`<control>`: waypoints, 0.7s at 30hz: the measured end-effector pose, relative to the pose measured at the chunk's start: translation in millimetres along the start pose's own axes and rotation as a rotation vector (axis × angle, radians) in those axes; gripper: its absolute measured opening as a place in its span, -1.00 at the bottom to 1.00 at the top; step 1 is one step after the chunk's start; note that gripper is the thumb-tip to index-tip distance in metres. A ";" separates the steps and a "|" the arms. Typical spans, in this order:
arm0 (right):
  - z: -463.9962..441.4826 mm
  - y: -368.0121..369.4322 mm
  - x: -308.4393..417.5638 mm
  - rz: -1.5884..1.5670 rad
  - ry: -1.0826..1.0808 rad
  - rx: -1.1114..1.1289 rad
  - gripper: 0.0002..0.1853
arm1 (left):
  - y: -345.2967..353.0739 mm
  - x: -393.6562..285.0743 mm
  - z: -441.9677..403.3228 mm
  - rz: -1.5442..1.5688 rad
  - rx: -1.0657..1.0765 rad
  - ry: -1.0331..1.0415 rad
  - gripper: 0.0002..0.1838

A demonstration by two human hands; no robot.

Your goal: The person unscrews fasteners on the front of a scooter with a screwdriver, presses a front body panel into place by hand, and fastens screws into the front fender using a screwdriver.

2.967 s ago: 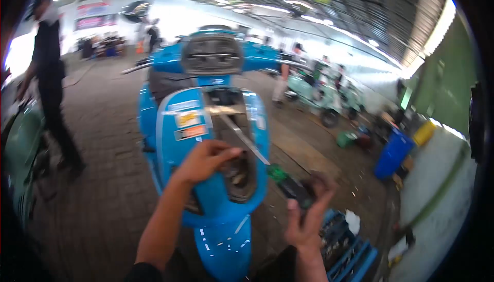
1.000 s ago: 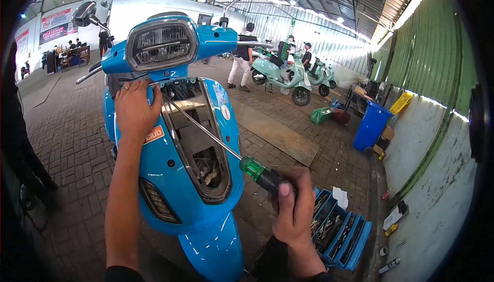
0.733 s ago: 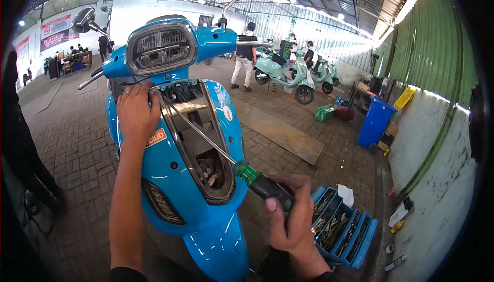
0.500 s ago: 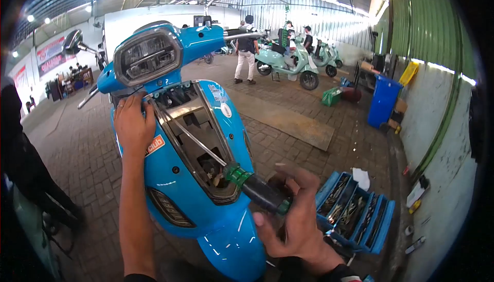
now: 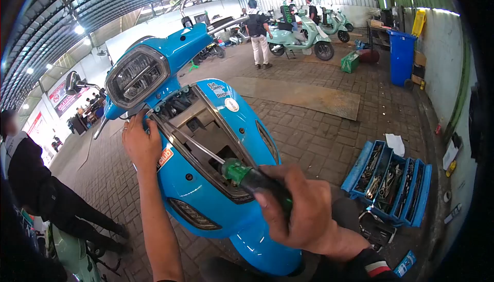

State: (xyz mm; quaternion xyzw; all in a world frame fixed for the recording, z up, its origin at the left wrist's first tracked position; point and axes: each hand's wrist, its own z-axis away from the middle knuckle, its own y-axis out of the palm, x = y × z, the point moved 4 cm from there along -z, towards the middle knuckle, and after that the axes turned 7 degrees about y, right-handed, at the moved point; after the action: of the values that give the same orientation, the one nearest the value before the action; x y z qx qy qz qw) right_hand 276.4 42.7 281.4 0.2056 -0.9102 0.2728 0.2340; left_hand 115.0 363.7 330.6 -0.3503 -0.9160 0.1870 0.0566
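A long screwdriver (image 5: 235, 171) with a green and black handle is held in my right hand (image 5: 303, 212), whose fingers are wrapped round the handle. Its thin shaft slants up and left across the opening in the front of a blue scooter (image 5: 206, 215). The tip ends at the upper left rim of that opening, close to my left hand (image 5: 141, 143); the exact contact is too small to make out. My left hand lies on the blue front panel below the headlight (image 5: 138, 76), fingers extended over the panel's upper edge. Inside the opening, a dark grey cavity (image 5: 200, 122) shows.
A blue cantilever toolbox (image 5: 347, 182) full of tools stands open on the brick floor at right. One person (image 5: 38, 179) in dark clothes stands at left beside a pale green scooter (image 5: 69, 253). Behind are other people, mint scooters (image 5: 303, 40) and a blue bin (image 5: 401, 58).
My right hand has closed round the screwdriver handle; its fingers were looser and farther apart before. The view has turned and tilted, while my left hand stays on the panel.
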 end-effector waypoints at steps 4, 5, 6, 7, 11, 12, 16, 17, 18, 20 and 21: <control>-9.9 -4.8 0.6 -0.105 0.002 0.030 -0.61 | -2.5 -2.6 -0.7 -0.001 0.013 -0.009 -0.61; -9.9 -1.5 0.9 -0.150 -0.062 -0.070 -0.60 | -3.7 -4.3 -1.5 -0.002 0.011 -0.007 -0.61; -8.7 -2.0 1.5 -0.174 -0.091 -0.118 -0.59 | -4.8 -5.2 -1.7 -0.002 0.011 -0.006 -0.61; -7.4 -2.5 2.1 -0.197 -0.122 -0.165 -0.59 | -4.3 -4.2 -1.1 -0.005 0.014 -0.007 -0.61; -6.9 -14.0 -0.3 0.109 -0.003 0.044 -0.52 | -1.1 -1.6 -0.4 -0.019 -0.016 0.021 -0.61; -9.4 -13.9 -5.2 0.174 0.133 0.169 -0.50 | -1.8 -1.3 -0.7 -0.027 -0.012 0.026 -0.60; -24.2 -22.4 7.3 0.103 -0.081 -0.110 -0.60 | -3.8 -2.7 -1.9 0.009 -0.016 0.018 -0.61; -25.2 -20.7 6.4 0.109 -0.174 -0.043 -0.59 | -4.9 -3.3 -1.7 -0.001 -0.014 0.016 -0.62; -24.4 -18.7 6.7 0.116 -0.266 0.024 -0.58 | -4.8 -4.1 -1.8 -0.009 -0.012 0.014 -0.62; -21.2 -17.1 1.5 0.193 -0.148 0.078 -0.56 | 0.0 -0.3 -1.0 -0.010 -0.046 0.023 -0.62; -19.7 -16.2 -3.1 0.261 -0.027 0.129 -0.54 | 0.4 0.4 0.3 -0.019 -0.077 0.036 -0.62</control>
State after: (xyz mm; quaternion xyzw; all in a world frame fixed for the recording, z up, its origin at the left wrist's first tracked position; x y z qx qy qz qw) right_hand 293.2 42.7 300.8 0.1039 -0.9130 0.3558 0.1706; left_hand 114.9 364.2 330.2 -0.3469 -0.9247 0.1446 0.0613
